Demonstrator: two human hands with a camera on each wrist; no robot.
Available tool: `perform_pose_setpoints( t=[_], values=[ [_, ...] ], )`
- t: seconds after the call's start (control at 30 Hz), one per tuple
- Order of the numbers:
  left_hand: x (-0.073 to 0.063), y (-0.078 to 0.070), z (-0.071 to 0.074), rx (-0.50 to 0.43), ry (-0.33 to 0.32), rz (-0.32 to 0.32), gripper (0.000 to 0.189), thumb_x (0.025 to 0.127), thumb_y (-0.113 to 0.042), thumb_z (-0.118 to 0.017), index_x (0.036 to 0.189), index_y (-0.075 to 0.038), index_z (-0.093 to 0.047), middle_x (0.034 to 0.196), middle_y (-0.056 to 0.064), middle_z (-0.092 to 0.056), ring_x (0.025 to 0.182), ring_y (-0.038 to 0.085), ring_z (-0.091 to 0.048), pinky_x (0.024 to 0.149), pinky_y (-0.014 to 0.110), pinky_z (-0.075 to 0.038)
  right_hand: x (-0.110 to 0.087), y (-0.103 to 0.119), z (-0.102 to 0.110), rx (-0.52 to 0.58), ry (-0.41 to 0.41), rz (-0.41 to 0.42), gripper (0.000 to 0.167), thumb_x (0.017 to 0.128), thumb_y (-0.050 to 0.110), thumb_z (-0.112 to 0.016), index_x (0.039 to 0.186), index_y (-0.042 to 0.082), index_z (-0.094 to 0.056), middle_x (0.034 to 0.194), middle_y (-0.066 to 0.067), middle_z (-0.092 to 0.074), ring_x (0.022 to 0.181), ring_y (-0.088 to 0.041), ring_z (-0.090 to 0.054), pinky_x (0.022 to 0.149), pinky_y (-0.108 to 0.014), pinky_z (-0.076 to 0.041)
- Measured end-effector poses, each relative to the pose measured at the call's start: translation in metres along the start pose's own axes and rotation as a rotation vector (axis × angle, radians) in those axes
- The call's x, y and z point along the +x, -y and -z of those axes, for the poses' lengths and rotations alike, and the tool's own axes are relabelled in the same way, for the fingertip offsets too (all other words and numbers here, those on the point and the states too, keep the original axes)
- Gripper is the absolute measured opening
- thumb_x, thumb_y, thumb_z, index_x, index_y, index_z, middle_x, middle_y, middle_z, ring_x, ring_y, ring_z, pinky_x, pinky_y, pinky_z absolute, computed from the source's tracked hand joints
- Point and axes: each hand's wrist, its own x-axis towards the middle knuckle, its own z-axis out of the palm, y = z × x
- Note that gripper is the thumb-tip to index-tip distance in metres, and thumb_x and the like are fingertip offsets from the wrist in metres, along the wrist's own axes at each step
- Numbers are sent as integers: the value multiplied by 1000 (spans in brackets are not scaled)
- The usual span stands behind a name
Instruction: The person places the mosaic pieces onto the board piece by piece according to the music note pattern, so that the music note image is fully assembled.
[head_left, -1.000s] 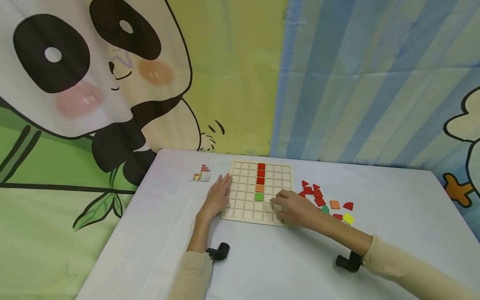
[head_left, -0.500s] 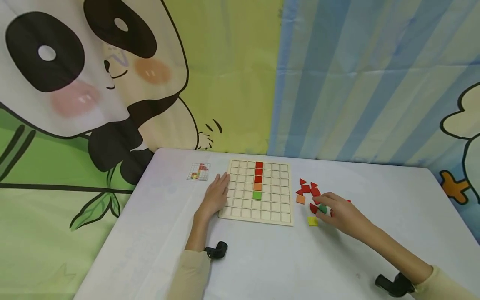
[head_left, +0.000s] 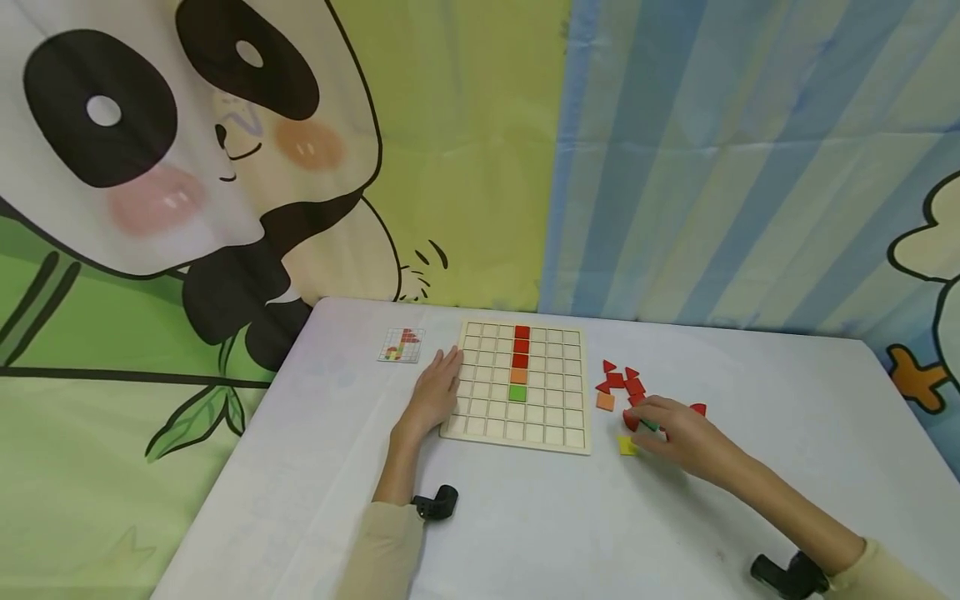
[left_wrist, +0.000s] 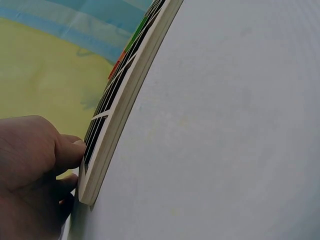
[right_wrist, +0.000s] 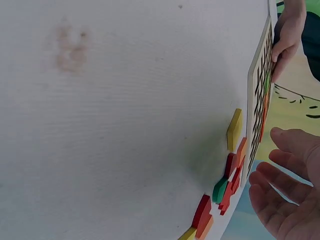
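My left hand (head_left: 435,392) rests against the left edge of a pale wooden grid board (head_left: 555,417), its thumb at the rim in the left wrist view. Down one column of the board runs a line of red squares (head_left: 521,347), an orange square (head_left: 519,376) and a green square (head_left: 517,392). To the right, my right hand (head_left: 682,433) hovers over loose coloured pieces with loosely bent fingers, nothing between them in the right wrist view. Nearest its fingertips lie a red rounded piece (head_left: 630,419), a green piece (right_wrist: 219,190) and a yellow square (head_left: 627,447). The hand hides other pieces.
Several red triangles and squares (head_left: 615,381) and an orange square (head_left: 605,402) lie by the board's right side. A small printed pattern card (head_left: 401,345) sits at its upper left. The white table (head_left: 540,525) ends at a patterned cloth backdrop (head_left: 480,167).
My right hand has moved right, from over the board to above the loose pieces, and has barely shifted in the last half second. The left hand has stayed at the board's edge.
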Motion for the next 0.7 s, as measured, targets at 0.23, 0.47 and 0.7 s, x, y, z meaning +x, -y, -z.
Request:
perform_pose_setpoints(
  t=[0.23, 0.47, 0.7],
  values=[
    [0, -1, -1, -6, 1, 3, 53, 109, -9, -41, 162, -4, -31, 172, 10, -22, 162, 33, -10, 132, 53, -8, 19, 5, -10, -93, -4, 60, 38, 86, 14, -84, 122, 6, -75, 114, -8, -74, 102, -27, -68, 83, -40, -64],
    [0, 1, -1, -9, 2, -2, 54, 109, -9, -42, 162, -4, -31, 172, 9, -22, 162, 32, -10, 132, 53, -9, 33, 9, -19, -241, 43, 100, 30, 86, 15, -84, 115, 5, -78, 117, -14, -71, 101, -28, -67, 71, -33, -64],
    [-2, -2, 0, -3, -7, -6, 53, 109, -8, -42, 161, -2, -32, 172, 11, -23, 162, 34, -11, 131, 55, -10, 31, 13, -21, -217, 66, 157, 16, 82, 9, -86, 97, 5, -82, 110, -13, -74, 94, -27, -70, 74, -31, -64]
  ],
)
